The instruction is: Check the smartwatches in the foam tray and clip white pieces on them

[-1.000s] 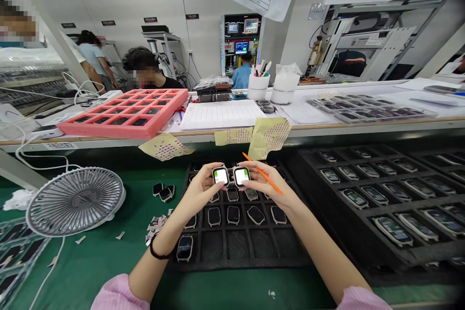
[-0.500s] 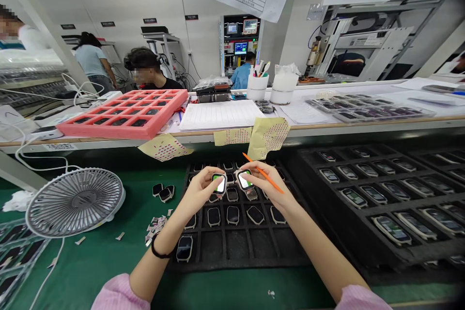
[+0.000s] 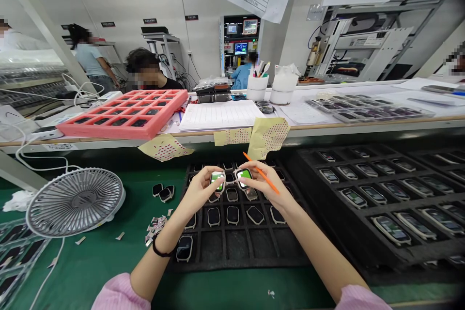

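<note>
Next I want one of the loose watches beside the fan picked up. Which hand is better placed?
Likely the left hand: it is nearer the loose watches, though it holds a lit watch. The right hand is farther away, holding another lit watch and an orange stick.

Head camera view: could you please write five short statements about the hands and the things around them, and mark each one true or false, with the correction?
1. The left hand holds a lit watch. True.
2. The orange stick lies on the fan. False: the orange stick slants across the right hand.
3. The fan stands to the left of the black tray. True.
4. The foam tray on the shelf is blue. False: the foam tray is pinkish red.
5. A black band is around the left wrist. True.
</note>
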{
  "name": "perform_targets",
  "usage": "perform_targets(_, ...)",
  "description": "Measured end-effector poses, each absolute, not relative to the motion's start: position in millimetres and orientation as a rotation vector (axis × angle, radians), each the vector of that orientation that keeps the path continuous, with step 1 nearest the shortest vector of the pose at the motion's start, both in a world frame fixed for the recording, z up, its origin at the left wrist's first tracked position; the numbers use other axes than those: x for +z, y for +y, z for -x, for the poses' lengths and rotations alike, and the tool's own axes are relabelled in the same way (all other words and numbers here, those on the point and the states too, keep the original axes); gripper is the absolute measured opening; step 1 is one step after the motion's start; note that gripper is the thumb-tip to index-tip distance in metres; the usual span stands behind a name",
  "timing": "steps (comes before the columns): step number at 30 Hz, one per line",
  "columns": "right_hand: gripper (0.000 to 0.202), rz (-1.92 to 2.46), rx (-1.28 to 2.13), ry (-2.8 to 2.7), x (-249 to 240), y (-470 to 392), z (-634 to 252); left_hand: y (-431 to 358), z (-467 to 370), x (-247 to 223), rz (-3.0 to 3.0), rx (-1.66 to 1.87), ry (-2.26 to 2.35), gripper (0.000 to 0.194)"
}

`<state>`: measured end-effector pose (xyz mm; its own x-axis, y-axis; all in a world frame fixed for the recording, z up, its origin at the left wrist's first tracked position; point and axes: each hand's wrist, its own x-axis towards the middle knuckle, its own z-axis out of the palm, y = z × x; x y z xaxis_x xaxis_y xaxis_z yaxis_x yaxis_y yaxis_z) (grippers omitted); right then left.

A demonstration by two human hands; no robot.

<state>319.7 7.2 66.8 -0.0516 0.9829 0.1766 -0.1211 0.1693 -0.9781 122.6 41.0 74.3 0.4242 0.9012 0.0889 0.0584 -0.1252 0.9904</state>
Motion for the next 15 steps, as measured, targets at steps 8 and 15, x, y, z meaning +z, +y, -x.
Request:
perform_targets(8, 0.020, 1.021, 1.078, -1.206, 65.8, 8.5, -318.1, 42.1, -121.3, 73.3, -1.511, 0.884, 0.880, 0.038)
perform_targets(15, 0.025, 0.979, 1.160, -1.226, 60.4, 11.2, -320.9, 45.1, -119.3, 66.5, -1.568, 0.899, 0.787, 0.045)
